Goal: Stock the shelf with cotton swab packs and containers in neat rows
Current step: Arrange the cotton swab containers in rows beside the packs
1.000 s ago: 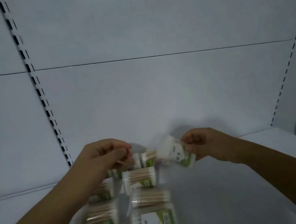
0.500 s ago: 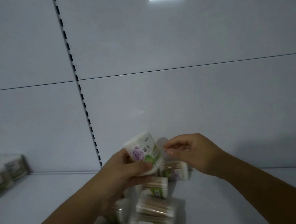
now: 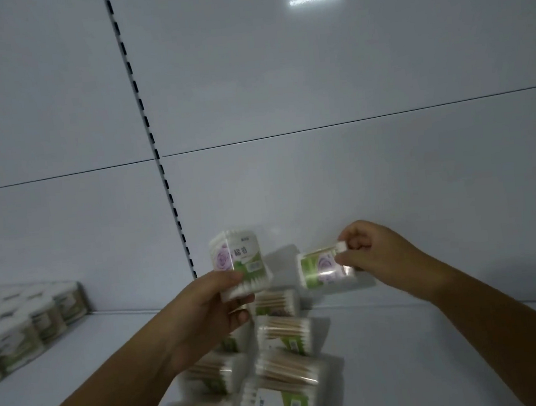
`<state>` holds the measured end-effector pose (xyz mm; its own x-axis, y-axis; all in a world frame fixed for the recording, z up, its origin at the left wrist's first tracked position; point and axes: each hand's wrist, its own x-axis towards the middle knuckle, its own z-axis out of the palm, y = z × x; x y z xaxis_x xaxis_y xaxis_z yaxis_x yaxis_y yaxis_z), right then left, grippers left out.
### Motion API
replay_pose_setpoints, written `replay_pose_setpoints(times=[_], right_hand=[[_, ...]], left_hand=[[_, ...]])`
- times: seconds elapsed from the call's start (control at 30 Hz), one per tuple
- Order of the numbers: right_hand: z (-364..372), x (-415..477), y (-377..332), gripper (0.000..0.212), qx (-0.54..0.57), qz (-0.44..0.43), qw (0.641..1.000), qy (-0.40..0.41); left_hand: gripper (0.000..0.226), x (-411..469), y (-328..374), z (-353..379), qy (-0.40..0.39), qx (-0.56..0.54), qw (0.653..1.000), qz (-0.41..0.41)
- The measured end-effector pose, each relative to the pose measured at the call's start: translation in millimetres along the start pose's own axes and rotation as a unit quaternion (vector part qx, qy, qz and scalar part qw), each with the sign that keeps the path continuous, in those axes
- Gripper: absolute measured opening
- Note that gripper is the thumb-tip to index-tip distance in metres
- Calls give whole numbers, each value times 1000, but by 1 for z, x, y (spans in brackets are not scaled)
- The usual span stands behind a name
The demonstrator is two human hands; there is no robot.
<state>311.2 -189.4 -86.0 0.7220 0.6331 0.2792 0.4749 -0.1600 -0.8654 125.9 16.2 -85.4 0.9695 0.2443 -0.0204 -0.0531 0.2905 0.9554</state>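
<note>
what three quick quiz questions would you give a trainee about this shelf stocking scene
1. True or false: the left hand holds a swab pack upright.
2. Where do the round containers stand? A: at the far left of the shelf. B: at its far right. C: stacked on the packs in the middle.
3. Which hand holds the sideways pack?

Key: 1 true; 2 A; 3 the right hand.
</note>
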Motion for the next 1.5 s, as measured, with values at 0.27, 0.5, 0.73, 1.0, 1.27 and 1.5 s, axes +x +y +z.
replay_pose_setpoints(times=[0.27,0.5,0.73,1.0,1.27,1.5], right_hand=[[37,-27,-46,47,155,-100,983,-1],[53,-25,-4,21,-112,-32,989,-90],[62,-30,8,27,-225,-43,968,-99],[37,-24,-39,50,232,53,962,-135],[139,-27,-129,89,232,-72,959,-144],[320,-18,-192,61,186,-86,956,-211]], left_hand=[[68,-12,1,31,-179,-51,983,7],[70,-36,2,11,-107,-230,963,88],[63,-57,7,0,-95,-197,969,115],[68,-71,31,-22,-113,-233,953,158],[59,-119,26,-93,-186,-269,925,193],[66,-191,39,-245,-103,-238,937,232]])
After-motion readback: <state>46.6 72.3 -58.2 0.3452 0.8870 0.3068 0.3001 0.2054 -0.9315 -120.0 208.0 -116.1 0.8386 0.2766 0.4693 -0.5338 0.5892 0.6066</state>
